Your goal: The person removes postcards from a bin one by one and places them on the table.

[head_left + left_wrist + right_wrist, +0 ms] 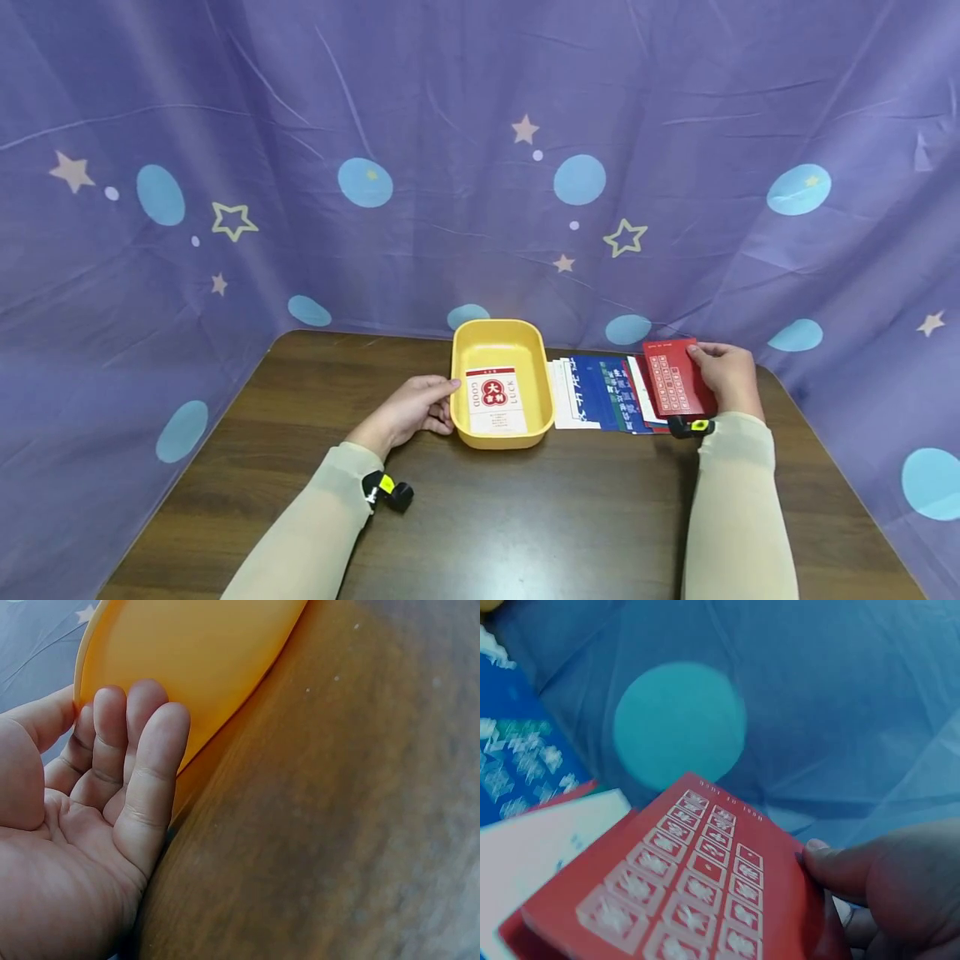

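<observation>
In the head view a yellow tray [501,337] holds a white and red card [497,417] printed "GOOD LUCK". My left hand [412,408] is at the tray's left side, its thumb on the rim and its fingers bent against the outer wall. At the right, my right hand [727,375] pinches a red card [678,383] by its right edge, thumb on top. Rows of small white boxed characters cover this red card, also large in the right wrist view. It overlaps the right end of a row of fanned-out cards, with a blue card [592,392] among them.
White cards [561,400] lie at the row's left end, close beside the tray. Everything stands near the back of a brown wooden table [525,517]. A purple curtain [465,250] with stars and blue dots hangs behind it and on both sides.
</observation>
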`<state>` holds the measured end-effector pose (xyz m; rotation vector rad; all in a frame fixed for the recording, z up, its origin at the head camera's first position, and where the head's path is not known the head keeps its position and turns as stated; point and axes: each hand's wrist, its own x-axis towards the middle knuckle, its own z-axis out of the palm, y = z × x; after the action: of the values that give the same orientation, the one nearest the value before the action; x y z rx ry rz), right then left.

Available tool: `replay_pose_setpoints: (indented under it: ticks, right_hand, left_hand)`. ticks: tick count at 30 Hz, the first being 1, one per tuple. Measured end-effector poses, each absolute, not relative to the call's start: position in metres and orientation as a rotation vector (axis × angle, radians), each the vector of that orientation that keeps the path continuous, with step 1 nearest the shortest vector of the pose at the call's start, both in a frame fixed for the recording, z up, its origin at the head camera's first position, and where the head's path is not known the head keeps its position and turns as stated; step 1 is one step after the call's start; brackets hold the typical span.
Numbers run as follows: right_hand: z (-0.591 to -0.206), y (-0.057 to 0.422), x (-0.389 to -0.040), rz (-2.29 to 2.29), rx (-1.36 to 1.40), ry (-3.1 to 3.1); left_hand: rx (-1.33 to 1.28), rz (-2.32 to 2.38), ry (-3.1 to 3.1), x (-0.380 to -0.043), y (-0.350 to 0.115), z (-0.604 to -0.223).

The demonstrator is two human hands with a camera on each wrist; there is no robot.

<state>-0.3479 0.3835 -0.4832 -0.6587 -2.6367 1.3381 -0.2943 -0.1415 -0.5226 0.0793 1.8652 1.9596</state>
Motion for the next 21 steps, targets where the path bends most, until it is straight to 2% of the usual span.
replay_pose_setpoints:
  ticks: [7,21]
  right_hand:
    - [-0.501,0.385,-0.349,1.238,-0.638,-2.749]
    - [-0.494,0.382,-0.345,1.311,-0.644,-3.041]
  left_hand:
    - [0.081,1.957,1.864,-0.293,-0.141,-0.525]
    - [0.096,1.968,1.863,-0.293,-0.142,-0.521]
